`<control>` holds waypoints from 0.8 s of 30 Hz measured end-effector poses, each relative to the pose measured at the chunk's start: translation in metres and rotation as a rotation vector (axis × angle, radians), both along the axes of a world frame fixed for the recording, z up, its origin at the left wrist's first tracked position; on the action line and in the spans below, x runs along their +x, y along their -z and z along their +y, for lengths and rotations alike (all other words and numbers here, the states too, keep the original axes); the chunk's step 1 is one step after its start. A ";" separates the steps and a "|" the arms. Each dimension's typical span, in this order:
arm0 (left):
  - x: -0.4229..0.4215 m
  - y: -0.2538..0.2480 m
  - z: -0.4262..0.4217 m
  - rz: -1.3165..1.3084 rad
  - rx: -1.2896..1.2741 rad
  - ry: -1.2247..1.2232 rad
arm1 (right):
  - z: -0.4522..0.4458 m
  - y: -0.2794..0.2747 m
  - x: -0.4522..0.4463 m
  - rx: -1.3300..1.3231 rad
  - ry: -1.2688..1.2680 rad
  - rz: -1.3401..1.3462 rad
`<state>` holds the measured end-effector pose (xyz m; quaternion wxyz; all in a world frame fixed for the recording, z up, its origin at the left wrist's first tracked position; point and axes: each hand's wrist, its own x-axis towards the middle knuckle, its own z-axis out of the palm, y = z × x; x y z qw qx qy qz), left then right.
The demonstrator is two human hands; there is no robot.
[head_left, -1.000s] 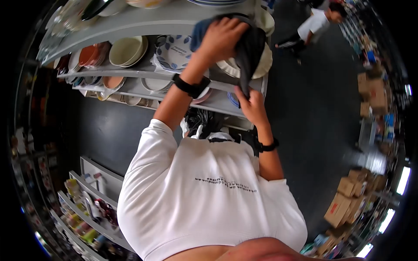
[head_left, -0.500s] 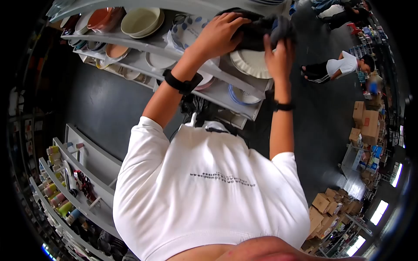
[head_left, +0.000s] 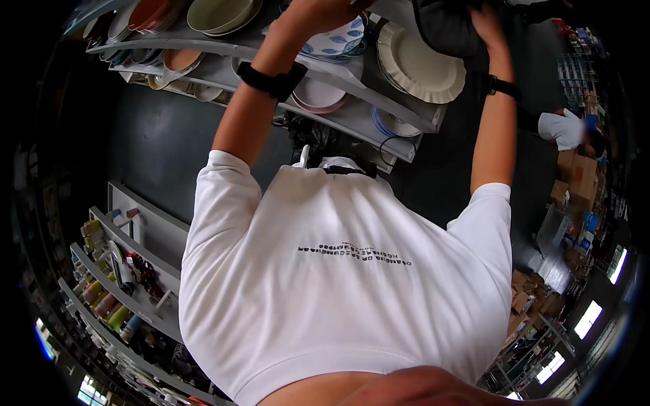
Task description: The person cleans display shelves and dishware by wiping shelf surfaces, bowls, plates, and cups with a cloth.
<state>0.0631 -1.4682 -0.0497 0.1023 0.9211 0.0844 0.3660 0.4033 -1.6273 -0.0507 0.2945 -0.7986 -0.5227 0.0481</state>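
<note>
My right hand point(head_left: 489, 28) is at the edge of a dark cloth-like bundle point(head_left: 443, 28), its fingers bent against it and slightly blurred. The bundle hangs over the shelf's right end, partly cut off by the top of the view. My left hand point(head_left: 321, 15) reaches over the shelf at the top edge, its fingertips mostly out of view. Below it sits a dish with blue leaf patterns point(head_left: 338, 39). Between my hands lies a stack of cream plates with scalloped rims point(head_left: 423, 64).
The grey shelf unit point(head_left: 233, 51) also holds a green bowl point(head_left: 220, 15), terracotta bowls point(head_left: 150, 15) and a pink-rimmed plate point(head_left: 318, 95). Another rack point(head_left: 145, 230) with colourful cups stands at lower left. A person in a white top point(head_left: 560, 128) and cardboard boxes point(head_left: 581, 172) are at right.
My hands have moved apart and upward in the view. The dark bundle has shifted up and right with my right hand, uncovering the scalloped plates. My left hand has come away leftward.
</note>
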 end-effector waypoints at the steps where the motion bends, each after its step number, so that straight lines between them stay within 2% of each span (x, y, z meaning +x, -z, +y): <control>1: 0.001 0.003 0.003 0.030 0.022 -0.010 | 0.000 0.000 -0.003 0.061 -0.060 0.096; 2: 0.003 0.006 0.005 0.056 0.045 -0.019 | -0.002 -0.001 -0.005 0.121 -0.119 0.188; 6: 0.005 0.011 -0.001 -0.028 0.006 -0.050 | -0.031 0.005 -0.031 0.091 -0.073 0.130; 9: 0.005 0.013 -0.001 -0.063 0.050 -0.069 | -0.054 -0.012 -0.078 -0.178 0.114 0.181; 12: 0.007 0.012 -0.001 -0.063 0.043 -0.053 | -0.059 -0.011 -0.098 0.072 0.199 0.318; 13: 0.009 0.013 -0.001 -0.064 0.036 -0.061 | -0.055 -0.017 -0.091 -0.051 0.231 0.308; 16: 0.009 0.013 0.000 -0.034 -0.015 -0.060 | -0.046 -0.012 -0.066 -0.102 0.253 0.248; 17: 0.009 0.013 -0.001 0.006 -0.045 -0.068 | -0.042 -0.013 -0.060 -0.074 0.261 0.359; 18: 0.011 0.020 0.001 -0.038 0.135 -0.136 | -0.036 -0.015 -0.055 -0.047 0.263 0.475; 20: 0.020 0.032 0.011 -0.191 0.156 -0.108 | -0.027 -0.006 -0.019 -0.137 0.291 0.428; 22: 0.020 0.030 0.010 -0.178 0.157 -0.135 | -0.013 -0.011 -0.016 -0.080 0.307 0.362; 24: 0.018 0.030 0.008 -0.153 0.159 -0.159 | 0.003 -0.024 -0.001 -0.225 0.256 0.371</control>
